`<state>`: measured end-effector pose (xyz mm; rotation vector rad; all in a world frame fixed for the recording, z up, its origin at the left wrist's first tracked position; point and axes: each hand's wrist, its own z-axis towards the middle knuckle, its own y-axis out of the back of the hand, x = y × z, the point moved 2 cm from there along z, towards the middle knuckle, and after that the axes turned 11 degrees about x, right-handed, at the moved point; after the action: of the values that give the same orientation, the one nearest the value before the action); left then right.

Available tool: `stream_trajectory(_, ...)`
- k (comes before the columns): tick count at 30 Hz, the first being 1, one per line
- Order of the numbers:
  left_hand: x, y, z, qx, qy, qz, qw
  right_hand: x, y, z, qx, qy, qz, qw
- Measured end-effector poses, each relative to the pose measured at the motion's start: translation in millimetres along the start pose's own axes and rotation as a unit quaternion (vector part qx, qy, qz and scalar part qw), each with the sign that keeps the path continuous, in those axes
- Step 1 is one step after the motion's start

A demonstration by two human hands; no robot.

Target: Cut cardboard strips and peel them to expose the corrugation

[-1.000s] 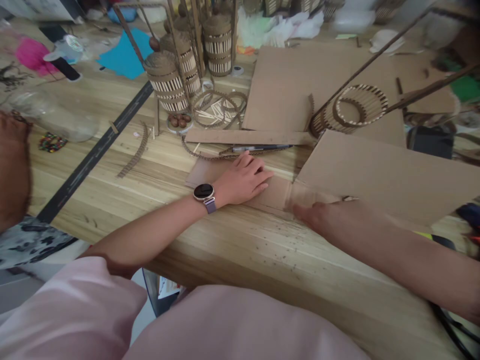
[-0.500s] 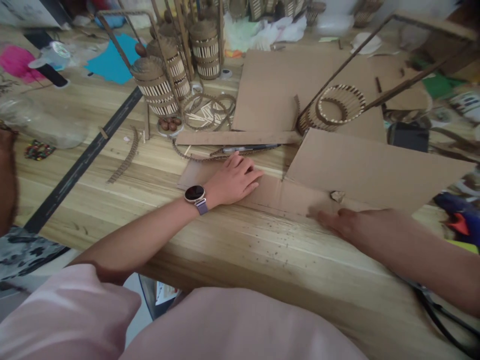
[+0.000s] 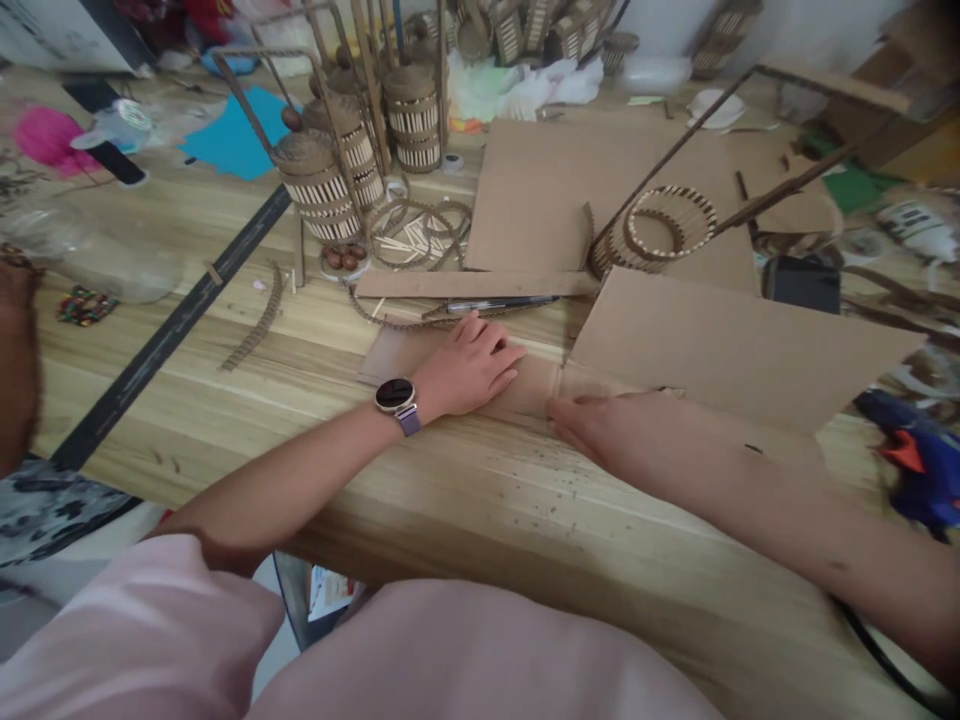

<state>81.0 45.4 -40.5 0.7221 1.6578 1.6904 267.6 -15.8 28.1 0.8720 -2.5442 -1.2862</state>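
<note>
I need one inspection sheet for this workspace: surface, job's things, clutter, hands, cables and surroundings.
Surface: wooden table, dark specks on the near side.
Job's things: cardboard strip, lying on the table.
Clutter: slatted baskets, blue sheet, thread spool, larger cardboard sheet.
Hands: left hand spread on the strip; right hand blurred, at the strip, grip unclear.
Cables: black cable or cord, lower right.
Surroundings: another person's arm at the left edge.

On a wooden table [image 3: 450,520], slatted brown cylinders [image 3: 319,205] with tall handles stand at the back left, a cluster of brown balls [image 3: 349,262] just before them; farther left lie a blue sheet [image 3: 229,138], a pink bundle [image 3: 49,140] and a black spool [image 3: 116,162]
</note>
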Motion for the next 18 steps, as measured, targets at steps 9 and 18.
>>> stream_trajectory(9,-1,-0.6,0,-0.004,0.001,0.019,1.0,9,4,8,0.031,-0.005,-0.032,0.999)
stream_trajectory(18,-1,0.9,0,-0.001,-0.001,0.014,1.0,16,11,7,0.046,-0.004,-0.053,0.998)
